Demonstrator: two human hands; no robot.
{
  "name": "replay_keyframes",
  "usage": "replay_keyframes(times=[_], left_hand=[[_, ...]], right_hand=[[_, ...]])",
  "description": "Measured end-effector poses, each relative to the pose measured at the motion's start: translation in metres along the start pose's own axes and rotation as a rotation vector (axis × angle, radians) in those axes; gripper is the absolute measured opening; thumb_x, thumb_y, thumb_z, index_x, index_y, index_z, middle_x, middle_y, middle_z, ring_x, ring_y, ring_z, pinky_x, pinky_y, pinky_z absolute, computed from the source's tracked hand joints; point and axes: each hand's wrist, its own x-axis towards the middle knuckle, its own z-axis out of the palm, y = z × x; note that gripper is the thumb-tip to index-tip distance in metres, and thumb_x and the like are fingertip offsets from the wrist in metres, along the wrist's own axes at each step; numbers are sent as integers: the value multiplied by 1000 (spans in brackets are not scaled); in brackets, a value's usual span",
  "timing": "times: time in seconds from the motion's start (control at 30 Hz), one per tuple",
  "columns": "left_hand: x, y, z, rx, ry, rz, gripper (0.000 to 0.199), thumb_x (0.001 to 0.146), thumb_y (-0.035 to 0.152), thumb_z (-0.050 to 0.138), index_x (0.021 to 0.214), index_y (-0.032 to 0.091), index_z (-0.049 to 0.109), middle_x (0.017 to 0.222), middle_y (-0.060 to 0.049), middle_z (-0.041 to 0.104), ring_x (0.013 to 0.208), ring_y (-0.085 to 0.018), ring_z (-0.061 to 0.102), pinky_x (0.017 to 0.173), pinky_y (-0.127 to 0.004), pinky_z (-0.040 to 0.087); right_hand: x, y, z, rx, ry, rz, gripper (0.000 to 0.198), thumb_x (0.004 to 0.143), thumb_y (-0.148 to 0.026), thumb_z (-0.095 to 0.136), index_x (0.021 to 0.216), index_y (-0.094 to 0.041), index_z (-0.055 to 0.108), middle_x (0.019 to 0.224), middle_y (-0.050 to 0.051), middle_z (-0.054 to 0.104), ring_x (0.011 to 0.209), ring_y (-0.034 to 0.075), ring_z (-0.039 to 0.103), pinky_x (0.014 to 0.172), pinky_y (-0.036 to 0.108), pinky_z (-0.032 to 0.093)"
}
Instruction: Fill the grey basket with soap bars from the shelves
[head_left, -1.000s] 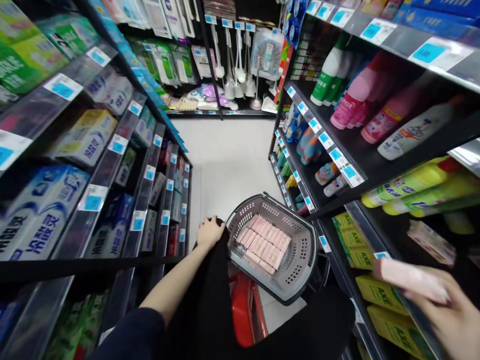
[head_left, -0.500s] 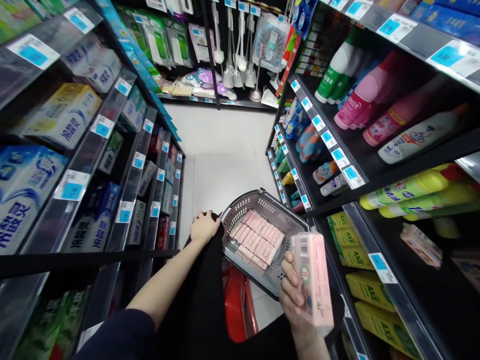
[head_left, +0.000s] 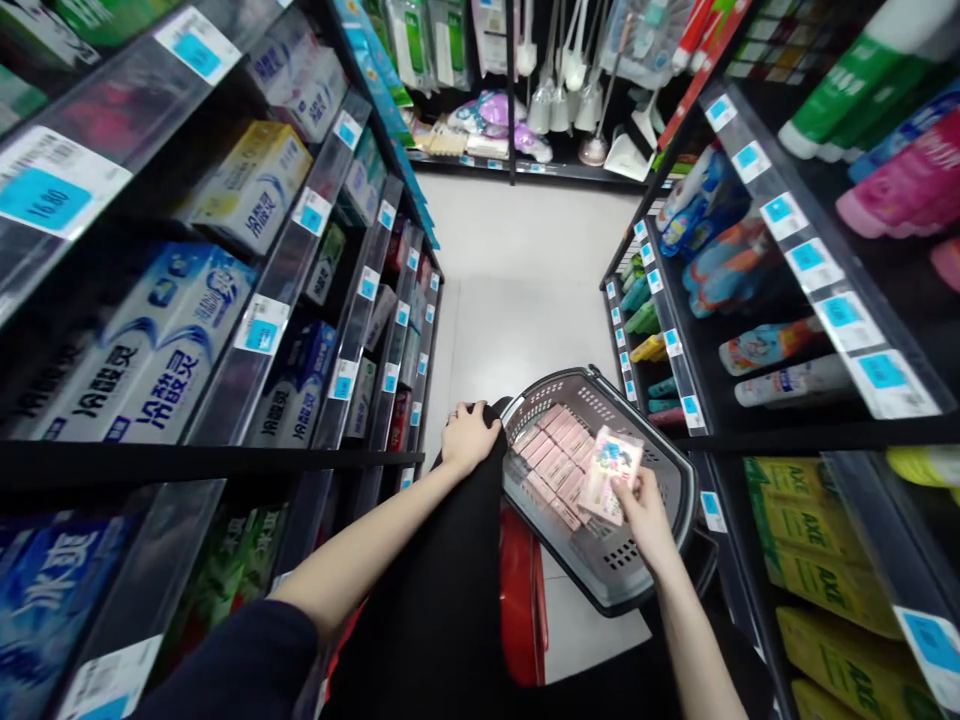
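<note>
My left hand [head_left: 471, 437] lies over my black-clad knee, fingers resting on the cloth and holding nothing. In my right hand [head_left: 643, 512] is a pink plastic-wrapped pack [head_left: 613, 465], its broad printed face turned up, pinched at its near right edge. The pack is over the inside of a grey shopping basket [head_left: 671, 480] with perforated walls. Rows of small pink boxes [head_left: 553, 452] fill the left side of that basket; the pack covers some of them. I cannot tell whether the pack touches the boxes beneath it.
Toothpaste boxes [head_left: 180, 350] line the shelves on my left. On the right stand bottles [head_left: 776, 345] and yellow-green AXE packs [head_left: 814, 520]. A red stool-like object [head_left: 523, 600] is beneath me. Pale floor [head_left: 517, 270] leads to a rack of hanging brushes and ladles [head_left: 574, 75].
My right hand has brought the pink pack from beside the basket to over its inside, with the printed face now up. The view has shifted right; my left hand stays on the knee.
</note>
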Motion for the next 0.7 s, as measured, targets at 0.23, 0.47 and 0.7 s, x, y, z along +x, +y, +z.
replay_keyframes(times=[0.23,0.47,0.7], left_hand=[[3,-12,-10,-36,-45,-16,46,91,41,49,135,28,53,131,-11,52,116,-33,56,95,-46,52],[10,-36,-10,-95,-95,-78,47,90,45,47,136,35,51,135,-5,51,117,-30,58,95,-46,53],[14,-39,-7,-130,-37,-39,53,86,58,45,132,34,57,130,-3,55,116,-30,59,94,-46,55]], right_hand=[[111,95,127,-1120,-534,-60,33,98,-29,46,125,-12,51,110,19,70,99,26,70,79,32,50],[158,183,226,-1136,-645,-52,38,96,-9,34,126,-7,56,110,23,68,100,27,69,84,37,51],[157,244,232,-978,-686,-86,54,96,-12,41,150,-14,38,133,20,58,122,24,56,105,36,42]])
